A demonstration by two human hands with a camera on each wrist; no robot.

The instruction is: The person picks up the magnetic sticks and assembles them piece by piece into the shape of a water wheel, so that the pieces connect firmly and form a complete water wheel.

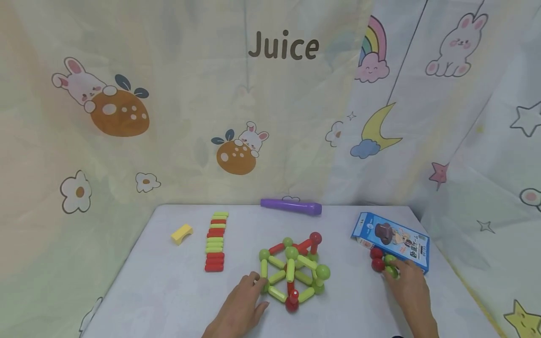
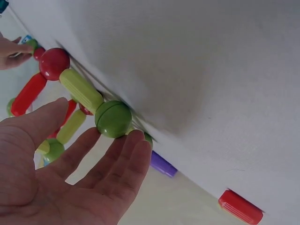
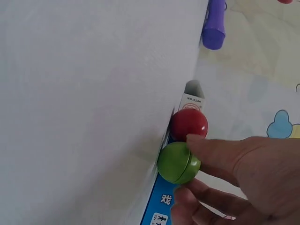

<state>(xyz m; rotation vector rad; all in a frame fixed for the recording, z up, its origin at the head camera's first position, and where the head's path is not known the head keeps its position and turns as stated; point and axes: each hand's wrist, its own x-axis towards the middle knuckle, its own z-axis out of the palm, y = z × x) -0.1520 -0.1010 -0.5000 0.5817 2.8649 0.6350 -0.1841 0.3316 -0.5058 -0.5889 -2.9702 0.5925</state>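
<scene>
White table (image 1: 169, 291), cartoon curtain (image 1: 127, 117) backdrop, stick-ball frame (image 1: 291, 272) mid-table

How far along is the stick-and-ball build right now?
Done: a frame of green and red sticks and balls stands mid-table. In hand: the left hand touches the frame's near-left corner with straight fingers, while the right hand pinches a green ball beside loose red balls and the blue box. Left: a row of spare sticks lies unused.

Left hand (image 1: 244, 303) lies low and forward, palm down, fingers (image 2: 119, 161) straight and spread, loosely relaxed. Right hand (image 1: 409, 287) reaches further out, its thumb and fingers (image 3: 211, 152) curled inward in a pinching grip
</scene>
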